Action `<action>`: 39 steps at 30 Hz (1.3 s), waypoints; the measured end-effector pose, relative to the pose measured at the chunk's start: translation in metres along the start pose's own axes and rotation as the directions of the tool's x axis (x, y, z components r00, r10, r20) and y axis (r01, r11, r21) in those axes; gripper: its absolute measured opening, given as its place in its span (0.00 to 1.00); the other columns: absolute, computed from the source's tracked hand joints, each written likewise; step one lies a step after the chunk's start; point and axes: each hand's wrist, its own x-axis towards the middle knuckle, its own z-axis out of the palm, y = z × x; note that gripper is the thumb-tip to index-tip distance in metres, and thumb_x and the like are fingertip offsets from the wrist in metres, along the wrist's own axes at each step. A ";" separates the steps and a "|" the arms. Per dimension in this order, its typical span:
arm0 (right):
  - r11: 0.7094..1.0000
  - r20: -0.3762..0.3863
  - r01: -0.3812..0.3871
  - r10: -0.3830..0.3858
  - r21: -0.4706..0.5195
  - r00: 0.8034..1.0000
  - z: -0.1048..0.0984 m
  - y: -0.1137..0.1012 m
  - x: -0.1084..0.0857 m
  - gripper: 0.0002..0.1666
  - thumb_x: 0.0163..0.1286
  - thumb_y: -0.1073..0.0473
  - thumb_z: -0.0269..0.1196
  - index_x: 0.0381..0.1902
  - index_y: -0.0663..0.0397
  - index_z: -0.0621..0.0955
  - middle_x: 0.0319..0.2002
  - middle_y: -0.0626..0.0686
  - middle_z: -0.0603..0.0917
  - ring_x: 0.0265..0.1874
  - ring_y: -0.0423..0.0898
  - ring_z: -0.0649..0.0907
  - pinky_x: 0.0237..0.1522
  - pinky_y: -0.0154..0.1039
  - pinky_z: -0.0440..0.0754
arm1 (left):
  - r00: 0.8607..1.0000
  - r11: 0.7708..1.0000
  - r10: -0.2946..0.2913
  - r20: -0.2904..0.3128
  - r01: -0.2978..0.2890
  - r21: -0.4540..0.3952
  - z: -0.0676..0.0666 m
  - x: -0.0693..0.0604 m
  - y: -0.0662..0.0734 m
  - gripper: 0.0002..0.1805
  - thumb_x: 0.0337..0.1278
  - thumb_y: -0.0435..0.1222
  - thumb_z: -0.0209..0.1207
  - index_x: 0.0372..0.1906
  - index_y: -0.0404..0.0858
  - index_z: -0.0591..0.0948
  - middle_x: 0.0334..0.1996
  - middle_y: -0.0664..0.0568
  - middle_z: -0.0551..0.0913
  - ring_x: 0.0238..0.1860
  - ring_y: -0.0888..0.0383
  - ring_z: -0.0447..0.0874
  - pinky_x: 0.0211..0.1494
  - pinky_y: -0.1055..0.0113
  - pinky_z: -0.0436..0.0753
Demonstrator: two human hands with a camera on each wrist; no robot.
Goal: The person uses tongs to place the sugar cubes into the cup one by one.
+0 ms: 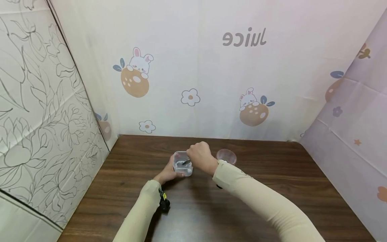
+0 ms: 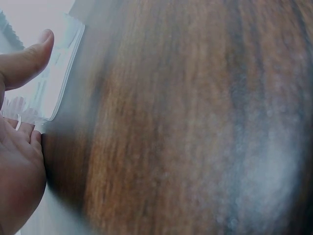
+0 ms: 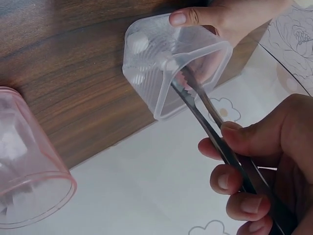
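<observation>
A clear square plastic container point(image 1: 182, 171) stands on the table, held at its left side by my left hand point(image 1: 167, 173). The thumb lies along the near wall. In the right wrist view a few small white balls point(image 3: 138, 42) show through the container's wall. My right hand point(image 1: 201, 157) grips metal tongs point(image 3: 215, 134) from above, fingers curled round both arms. The toothed tips reach through the container's open top. One white ball point(image 3: 168, 63) is near the tips; whether they pinch it I cannot tell. The left wrist view shows only part of the container point(image 2: 58, 73).
A pink see-through cup point(image 1: 226, 156) stands to the right of the container, partly behind my right wrist. Pale pieces show inside it in the right wrist view. The dark wooden table point(image 1: 145, 151) ends at a printed curtain point(image 1: 169, 114) behind, with more cloth at both sides.
</observation>
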 end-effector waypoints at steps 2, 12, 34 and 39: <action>1.000 -0.033 0.001 0.000 0.011 0.999 -0.001 0.003 -0.002 0.17 0.51 0.59 0.68 0.10 0.46 0.73 0.09 0.43 0.65 0.12 0.38 0.57 0.11 0.34 0.61 | 1.000 1.000 -0.003 -0.007 0.003 -0.004 0.000 0.001 -0.002 0.58 0.31 0.20 0.71 0.71 0.31 0.50 0.64 0.33 0.63 0.64 0.40 0.61 0.67 0.50 0.54; 0.999 -0.116 -0.008 0.012 0.040 0.993 0.002 0.021 -0.017 0.19 0.53 0.64 0.62 0.08 0.46 0.69 0.09 0.43 0.61 0.13 0.39 0.55 0.12 0.34 0.55 | 0.999 0.999 0.033 -0.004 -0.033 0.006 0.000 0.002 -0.006 0.59 0.29 0.19 0.71 0.71 0.30 0.49 0.68 0.31 0.57 0.66 0.38 0.56 0.68 0.48 0.53; 0.986 -0.274 -0.059 0.100 0.155 0.956 -0.007 0.081 -0.074 0.26 0.44 0.69 0.58 0.08 0.45 0.54 0.12 0.43 0.49 0.15 0.41 0.51 0.11 0.37 0.53 | 0.999 0.999 0.037 -0.003 -0.037 -0.015 0.001 0.000 -0.002 0.57 0.31 0.17 0.69 0.70 0.28 0.49 0.68 0.29 0.55 0.68 0.36 0.52 0.70 0.47 0.49; 0.979 -0.233 -0.097 0.137 0.178 0.963 -0.004 0.094 -0.086 0.25 0.42 0.69 0.61 0.06 0.44 0.58 0.10 0.43 0.53 0.13 0.41 0.54 0.09 0.38 0.57 | 0.999 0.999 0.046 -0.009 -0.046 -0.021 0.001 -0.001 -0.001 0.57 0.29 0.17 0.69 0.70 0.28 0.49 0.68 0.28 0.56 0.67 0.35 0.53 0.69 0.46 0.50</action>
